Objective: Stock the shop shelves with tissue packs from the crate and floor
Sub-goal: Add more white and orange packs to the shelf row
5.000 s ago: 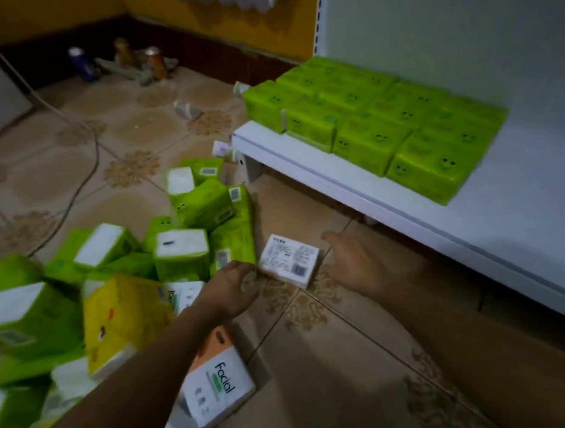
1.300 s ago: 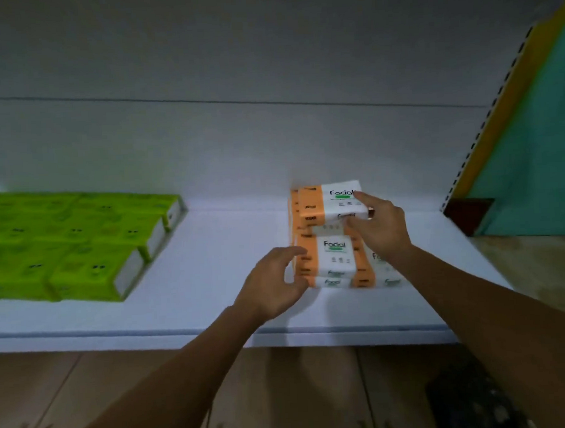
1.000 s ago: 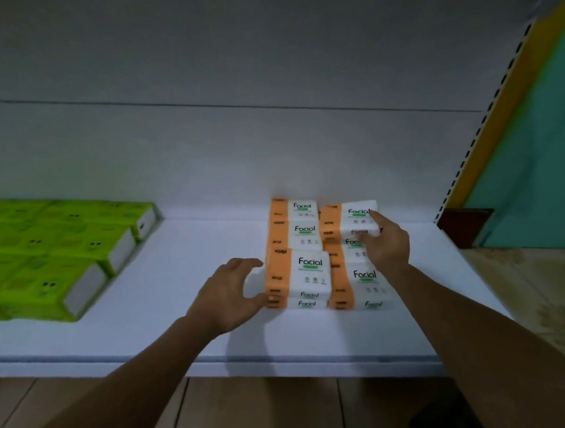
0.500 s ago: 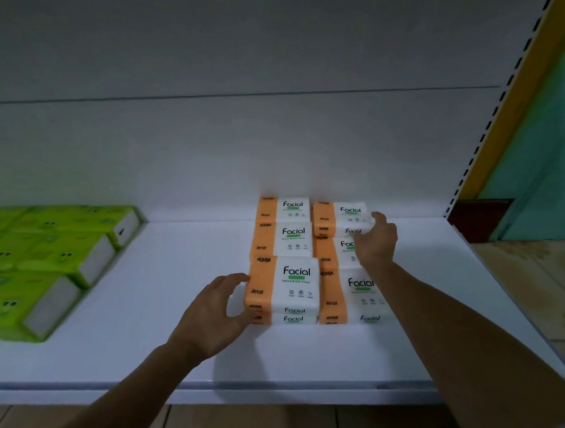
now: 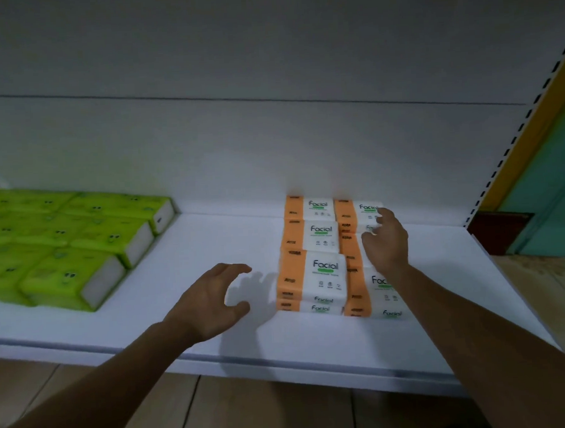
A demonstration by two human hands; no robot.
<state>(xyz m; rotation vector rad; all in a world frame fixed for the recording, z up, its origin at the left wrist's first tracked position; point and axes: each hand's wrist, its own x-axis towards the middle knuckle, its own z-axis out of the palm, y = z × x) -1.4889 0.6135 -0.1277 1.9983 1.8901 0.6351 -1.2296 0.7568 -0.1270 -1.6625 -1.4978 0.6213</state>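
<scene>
The orange-and-white tissue packs (image 5: pixel 313 274) stand in two rows on the white shelf (image 5: pixel 185 264), well apart from the green packs (image 5: pixel 66 244), while our left hand (image 5: pixel 213 302) hovers beside them with fingers released and our right hand (image 5: pixel 386 244) lies relaxed over the right row, grasping nothing.

Dim, bluish light overall, brightest on the white shelf (image 5: pixel 211 250) at mid-frame; the left hand (image 5: pixel 210 302) casts a soft shadow to its right; green packs (image 5: pixel 63 245) at the left edge are smeared, long lines bow from wide-angle distortion, and the corners darken.
</scene>
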